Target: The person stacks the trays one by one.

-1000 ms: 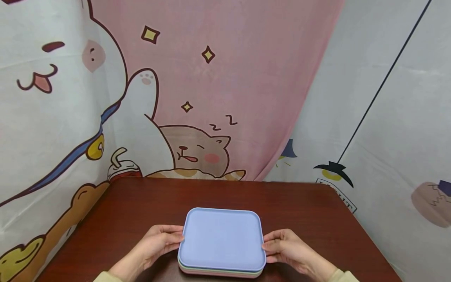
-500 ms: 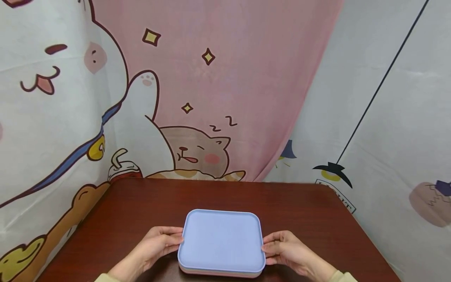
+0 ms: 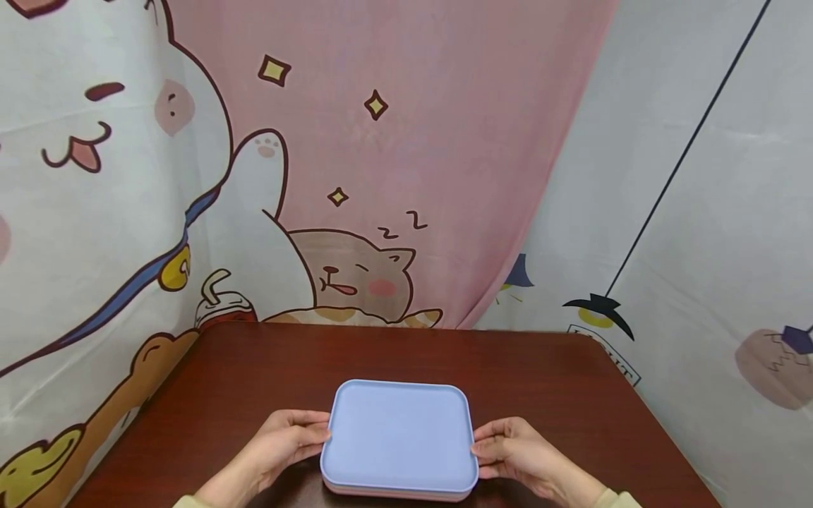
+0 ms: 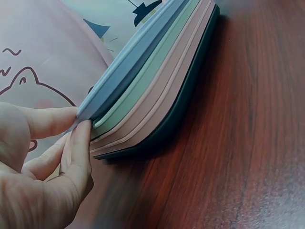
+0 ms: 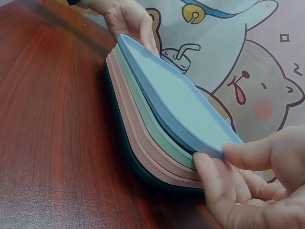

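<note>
A stack of rectangular trays with rounded corners lies on the table, a light blue tray (image 3: pixel 400 437) on top. Beneath it, the wrist views show a green tray (image 4: pixel 143 90), pink trays (image 4: pixel 157 102) and a dark tray (image 5: pixel 138 171) at the bottom. My left hand (image 3: pixel 279 444) pinches the blue tray's left edge between thumb and fingers. At the opposite edge, my right hand (image 3: pixel 517 455) pinches it the same way. A thin dark gap shows between the blue tray and the green one in both wrist views.
A dark red-brown wooden table (image 3: pixel 254 367) carries the stack near its front. Behind and beside the table hangs a cloth (image 3: pixel 444 141) printed with cartoon animals.
The blue tray has settled slightly lower on the stack; the green rim that showed below its front edge is now hidden in the head view. Both hands keep their hold.
</note>
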The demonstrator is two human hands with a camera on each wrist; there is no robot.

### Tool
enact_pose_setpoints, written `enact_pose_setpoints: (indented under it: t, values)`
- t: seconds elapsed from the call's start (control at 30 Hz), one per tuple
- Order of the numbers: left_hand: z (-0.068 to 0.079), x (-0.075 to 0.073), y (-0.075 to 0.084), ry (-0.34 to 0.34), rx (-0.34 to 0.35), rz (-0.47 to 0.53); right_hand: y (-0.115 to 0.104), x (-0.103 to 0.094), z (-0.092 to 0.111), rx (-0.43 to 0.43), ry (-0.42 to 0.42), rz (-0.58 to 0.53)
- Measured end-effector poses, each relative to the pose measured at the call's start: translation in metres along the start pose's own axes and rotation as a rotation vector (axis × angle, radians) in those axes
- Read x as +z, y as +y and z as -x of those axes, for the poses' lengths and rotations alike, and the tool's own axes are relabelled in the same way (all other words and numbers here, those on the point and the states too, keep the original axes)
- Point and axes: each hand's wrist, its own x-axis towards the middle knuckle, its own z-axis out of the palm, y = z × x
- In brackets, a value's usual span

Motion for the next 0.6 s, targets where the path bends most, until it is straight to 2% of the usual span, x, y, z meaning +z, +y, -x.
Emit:
enact_pose_setpoints:
  t: [0.23,0.6]
  values:
    - [0.0010,0.0014,0.0021,0.005,0.015,-0.034,-0.0012,-0.0006,0.0001,0.002,0.007,0.011]
    - [-0.0008,0.0007,0.0005,0.032,0.003,-0.043,0.0000,-0.0012,-0.0014,-0.007,0.016,0.031]
